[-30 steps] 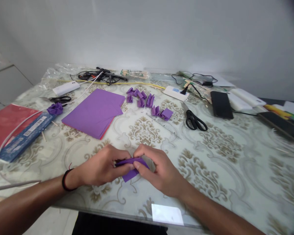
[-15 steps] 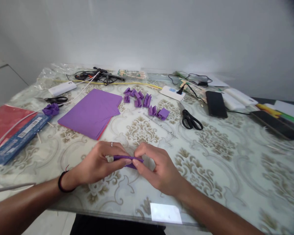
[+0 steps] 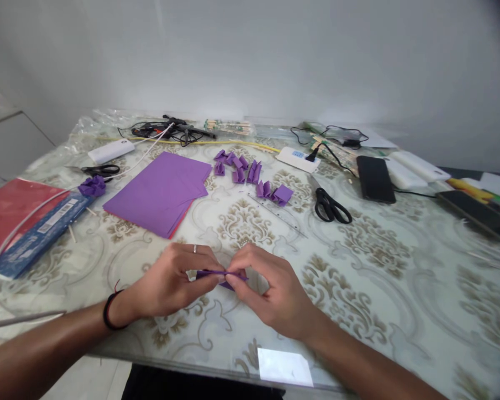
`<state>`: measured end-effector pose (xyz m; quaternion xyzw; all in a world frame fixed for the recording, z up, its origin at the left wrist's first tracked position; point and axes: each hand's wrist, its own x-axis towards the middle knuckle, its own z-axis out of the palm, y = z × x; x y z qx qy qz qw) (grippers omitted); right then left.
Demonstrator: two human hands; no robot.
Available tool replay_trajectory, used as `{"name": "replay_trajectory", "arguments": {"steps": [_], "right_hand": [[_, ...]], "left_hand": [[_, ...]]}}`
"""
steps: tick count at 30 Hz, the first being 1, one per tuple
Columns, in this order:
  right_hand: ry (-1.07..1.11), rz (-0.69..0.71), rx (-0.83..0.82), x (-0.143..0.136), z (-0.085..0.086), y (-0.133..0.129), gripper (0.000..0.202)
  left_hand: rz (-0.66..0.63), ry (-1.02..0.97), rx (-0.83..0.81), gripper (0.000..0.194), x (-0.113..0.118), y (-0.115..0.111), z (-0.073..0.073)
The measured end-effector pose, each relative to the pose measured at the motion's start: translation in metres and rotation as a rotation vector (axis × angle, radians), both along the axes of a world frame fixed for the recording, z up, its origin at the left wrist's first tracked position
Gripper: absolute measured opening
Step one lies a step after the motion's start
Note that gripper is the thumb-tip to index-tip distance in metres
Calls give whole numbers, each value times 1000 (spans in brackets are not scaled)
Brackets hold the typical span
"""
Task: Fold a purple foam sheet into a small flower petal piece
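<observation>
A small folded strip of purple paper (image 3: 210,273) is pinched between both hands, low over the patterned table (image 3: 337,333). My left hand (image 3: 173,280), with a ring and a dark wristband, grips it from the left. From the right, my right hand (image 3: 273,291) pinches it between thumb and index finger, the fingertips of both hands nearly meeting. Beyond the hands lie several folded purple paper pieces (image 3: 254,172) and a clear ruler (image 3: 277,214). A stack of purple sheets (image 3: 158,191) rests behind my left hand, with red showing beneath.
Black scissors (image 3: 331,205) lie at the right, near a white power strip (image 3: 298,159) and a phone (image 3: 375,179). At the left are a blue package (image 3: 45,236), crumpled purple paper (image 3: 92,186), other scissors (image 3: 102,170) and a white cable. A black tripod-like item (image 3: 179,130) sits behind.
The view has shifted slightly, so the table items appear a little farther right. Both hands keep their pinch on the purple strip, whose visible edge has tilted slightly.
</observation>
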<state>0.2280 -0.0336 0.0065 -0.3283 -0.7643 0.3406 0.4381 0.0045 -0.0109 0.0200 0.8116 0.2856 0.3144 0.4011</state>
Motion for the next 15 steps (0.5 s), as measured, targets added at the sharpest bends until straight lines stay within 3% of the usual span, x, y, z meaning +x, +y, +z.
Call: {"name": "replay_trajectory", "arguments": {"steps": [9,15], "right_hand": [[-8,-46,78,-2,0,0,13],[-3,-108,-111,3,3,0,14]], "left_hand": [[47,58,-40,15,5,-2,-1],[156,76,-238,35,2,6,-2]]}}
